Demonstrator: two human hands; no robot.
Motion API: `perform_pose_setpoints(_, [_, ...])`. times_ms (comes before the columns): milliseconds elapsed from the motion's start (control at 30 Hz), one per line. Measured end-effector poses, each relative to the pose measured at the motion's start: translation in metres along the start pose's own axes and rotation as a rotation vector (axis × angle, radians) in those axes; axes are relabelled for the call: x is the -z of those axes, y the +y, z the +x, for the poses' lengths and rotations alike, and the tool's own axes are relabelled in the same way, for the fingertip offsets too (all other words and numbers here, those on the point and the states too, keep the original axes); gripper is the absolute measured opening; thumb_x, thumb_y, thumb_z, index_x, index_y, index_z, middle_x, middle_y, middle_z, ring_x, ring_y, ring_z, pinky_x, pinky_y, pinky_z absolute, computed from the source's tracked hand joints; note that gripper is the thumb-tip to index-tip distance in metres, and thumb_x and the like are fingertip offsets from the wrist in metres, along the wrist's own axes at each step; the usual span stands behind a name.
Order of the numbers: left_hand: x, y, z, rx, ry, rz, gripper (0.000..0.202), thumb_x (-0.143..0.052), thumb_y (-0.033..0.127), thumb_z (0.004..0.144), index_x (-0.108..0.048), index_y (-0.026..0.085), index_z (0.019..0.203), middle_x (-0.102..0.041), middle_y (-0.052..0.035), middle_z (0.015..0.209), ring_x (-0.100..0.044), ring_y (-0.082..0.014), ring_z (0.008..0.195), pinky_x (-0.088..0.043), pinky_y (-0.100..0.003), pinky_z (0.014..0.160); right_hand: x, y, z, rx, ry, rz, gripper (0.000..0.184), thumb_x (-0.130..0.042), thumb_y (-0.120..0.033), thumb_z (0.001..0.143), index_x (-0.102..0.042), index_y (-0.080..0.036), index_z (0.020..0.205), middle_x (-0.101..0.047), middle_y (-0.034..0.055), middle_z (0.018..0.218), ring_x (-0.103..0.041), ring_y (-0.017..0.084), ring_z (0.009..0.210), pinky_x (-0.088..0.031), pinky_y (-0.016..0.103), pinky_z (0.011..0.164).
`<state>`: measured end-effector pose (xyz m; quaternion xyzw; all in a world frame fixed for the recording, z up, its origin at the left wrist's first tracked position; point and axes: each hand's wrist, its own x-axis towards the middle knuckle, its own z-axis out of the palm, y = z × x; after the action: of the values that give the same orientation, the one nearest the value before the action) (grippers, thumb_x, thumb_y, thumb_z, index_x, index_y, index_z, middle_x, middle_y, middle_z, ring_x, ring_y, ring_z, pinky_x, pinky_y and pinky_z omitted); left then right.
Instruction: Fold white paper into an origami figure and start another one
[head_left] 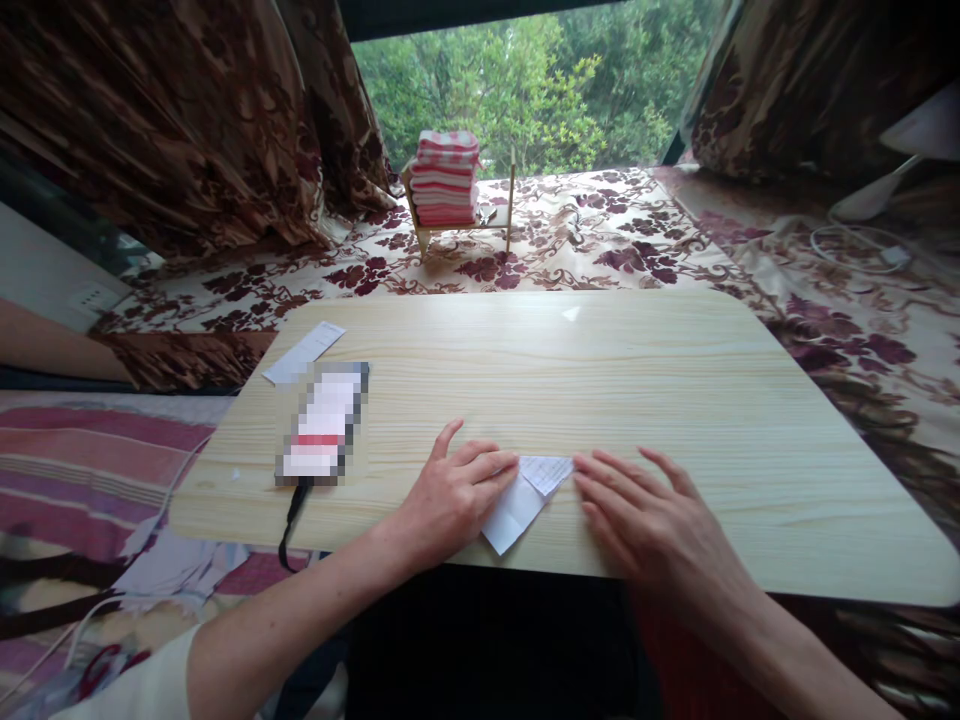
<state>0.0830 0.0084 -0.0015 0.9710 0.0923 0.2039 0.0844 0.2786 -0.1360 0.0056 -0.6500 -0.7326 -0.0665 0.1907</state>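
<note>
A small white sheet of paper point(512, 515), folded over at its upper right, lies near the front edge of the table. Faint print or writing shows on the folded flap point(547, 473). My left hand point(461, 492) rests palm down over the paper's left side, fingers stretched out and pressing on it, one finger lifted. Flat and extended, the fingers of my right hand point(649, 515) touch the flap's right corner with their tips. Part of the paper is hidden under my left hand.
On the wood-grain table point(750, 450), a blurred-out phone point(322, 425) with a black cable point(294, 525) lies left. A paper strip point(305, 352) and a white scrap point(571, 314) lie farther back. Behind stands a small rack point(510, 205) with folded pink-and-white cloths point(445, 180).
</note>
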Motion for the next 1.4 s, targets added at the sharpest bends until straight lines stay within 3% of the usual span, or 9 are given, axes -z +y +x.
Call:
perform_pose_setpoints(133, [0.0, 0.005, 0.002, 0.025, 0.011, 0.001, 0.021, -0.049, 0.015, 0.09, -0.066, 0.018, 0.103, -0.071, -0.005, 0.109, -0.06, -0.0187, 0.103, -0.02, -0.049, 0.111, 0.002, 0.012, 0.011, -0.201, 0.012, -0.062, 0.027, -0.053, -0.034, 0.089, -0.065, -0.015, 0.103, -0.069, 0.0107, 0.105, -0.061, 0.027, 0.098, -0.041, 0.04, 0.083])
perform_pose_setpoints(333, [0.004, 0.011, 0.003, 0.102, -0.012, -0.047, 0.023, -0.05, 0.015, 0.088, -0.067, 0.019, 0.102, -0.069, -0.0072, 0.108, -0.06, -0.0206, 0.101, -0.028, -0.05, 0.106, -0.002, 0.004, 0.044, -0.316, -0.254, 0.034, 0.018, -0.064, -0.037, 0.078, -0.064, -0.019, 0.081, -0.062, 0.0081, 0.09, -0.055, 0.027, 0.088, -0.04, 0.039, 0.075])
perform_pose_setpoints(533, [0.025, 0.007, 0.028, 0.467, 0.024, -0.501, 0.025, -0.053, 0.02, 0.085, -0.067, 0.014, 0.105, -0.068, -0.0116, 0.105, -0.062, -0.0192, 0.095, -0.047, -0.032, 0.085, -0.001, 0.012, 0.052, -0.353, -0.347, 0.402, 0.009, -0.061, -0.024, 0.077, -0.057, -0.02, 0.07, -0.06, 0.0023, 0.07, -0.055, 0.019, 0.069, -0.039, 0.031, 0.063])
perform_pose_setpoints(667, [0.039, 0.006, 0.043, 0.577, -0.161, -0.736, 0.023, -0.055, 0.026, 0.084, -0.072, 0.014, 0.092, -0.07, -0.0053, 0.087, -0.061, -0.0168, 0.079, -0.046, -0.025, 0.069, 0.01, 0.014, 0.057, -0.305, -0.334, 0.645, 0.006, -0.057, -0.025, 0.081, -0.058, -0.021, 0.076, -0.062, -0.0021, 0.071, -0.057, 0.013, 0.066, -0.043, 0.024, 0.061])
perform_pose_setpoints(767, [0.041, 0.01, 0.043, 0.645, -0.279, -0.923, 0.031, -0.053, 0.034, 0.085, -0.071, 0.012, 0.073, -0.062, -0.0001, 0.062, -0.053, -0.0122, 0.059, -0.037, -0.022, 0.054, 0.018, 0.014, 0.059, -0.421, -0.201, 0.956, 0.013, -0.062, -0.033, 0.079, -0.06, -0.02, 0.083, -0.061, -0.0019, 0.069, -0.057, 0.013, 0.065, -0.045, 0.024, 0.06])
perform_pose_setpoints(900, [0.039, 0.02, 0.044, 0.808, -0.104, -1.086, 0.028, -0.061, 0.036, 0.078, -0.069, 0.011, 0.068, -0.06, -0.0002, 0.059, -0.05, -0.0108, 0.057, -0.037, -0.022, 0.055, 0.018, 0.005, 0.058, -0.642, -0.05, 1.31, 0.031, -0.069, -0.039, 0.073, -0.064, -0.019, 0.095, -0.068, 0.0014, 0.078, -0.061, 0.015, 0.073, -0.048, 0.027, 0.065])
perform_pose_setpoints(1067, [0.037, 0.032, 0.049, 0.873, 0.069, -1.073, 0.029, -0.064, 0.037, 0.075, -0.067, 0.012, 0.063, -0.059, -0.0006, 0.058, -0.049, -0.0103, 0.056, -0.037, -0.021, 0.054, 0.009, -0.01, 0.053, -0.723, -0.127, 1.46, 0.028, -0.069, -0.043, 0.074, -0.069, -0.016, 0.082, -0.07, 0.0042, 0.081, -0.062, 0.017, 0.072, -0.048, 0.029, 0.064])
perform_pose_setpoints(1333, [0.041, 0.034, 0.044, 0.826, 0.018, -1.056, 0.027, -0.06, 0.034, 0.076, -0.061, 0.013, 0.059, -0.053, 0.0011, 0.056, -0.045, -0.0094, 0.056, -0.034, -0.021, 0.053, 0.009, -0.009, 0.053, -0.714, -0.166, 1.415, 0.033, -0.066, -0.046, 0.076, -0.073, -0.015, 0.082, -0.065, 0.0016, 0.069, -0.052, 0.011, 0.056, -0.039, 0.023, 0.049])
perform_pose_setpoints(1400, [0.045, 0.035, 0.042, 0.813, 0.023, -1.031, 0.026, -0.06, 0.032, 0.076, -0.06, 0.013, 0.058, -0.051, 0.0013, 0.056, -0.043, -0.0092, 0.056, -0.034, -0.021, 0.053, 0.007, -0.001, 0.052, -0.729, -0.11, 1.359, 0.032, -0.068, -0.046, 0.073, -0.073, -0.014, 0.075, -0.063, 0.0009, 0.064, -0.051, 0.011, 0.055, -0.038, 0.023, 0.048])
